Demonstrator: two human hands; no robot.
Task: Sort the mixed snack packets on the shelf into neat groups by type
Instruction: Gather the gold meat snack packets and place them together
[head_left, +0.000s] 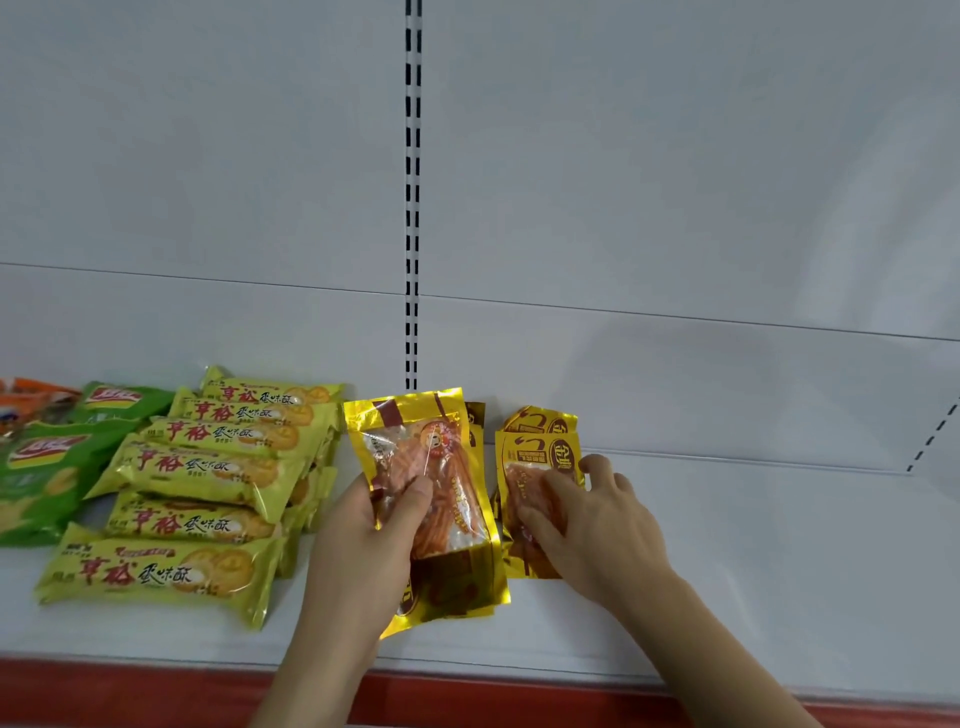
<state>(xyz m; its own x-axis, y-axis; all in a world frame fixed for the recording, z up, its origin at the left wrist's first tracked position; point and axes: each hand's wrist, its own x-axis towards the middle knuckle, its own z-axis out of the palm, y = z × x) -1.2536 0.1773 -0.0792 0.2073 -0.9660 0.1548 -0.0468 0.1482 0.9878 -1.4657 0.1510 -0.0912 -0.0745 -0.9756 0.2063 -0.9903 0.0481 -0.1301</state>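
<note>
My left hand (363, 540) grips a gold foil packet of orange snack sticks (441, 467) by its left edge, thumb on its front, above a small stack of the same gold packets (457, 592). My right hand (587, 514) rests on a second stack of gold packets (535, 452) just to the right, fingers bent over its lower half. Further left, several yellow-green biscuit packets (208, 467) lie in a column. At the far left lie green crisp bags (41, 467) and an orange packet (31, 395).
The white shelf board (753, 571) stretches bare to the right of my hands. A red price strip (156, 691) runs along the front edge. The white back panel carries a slotted upright (413, 208) in the middle.
</note>
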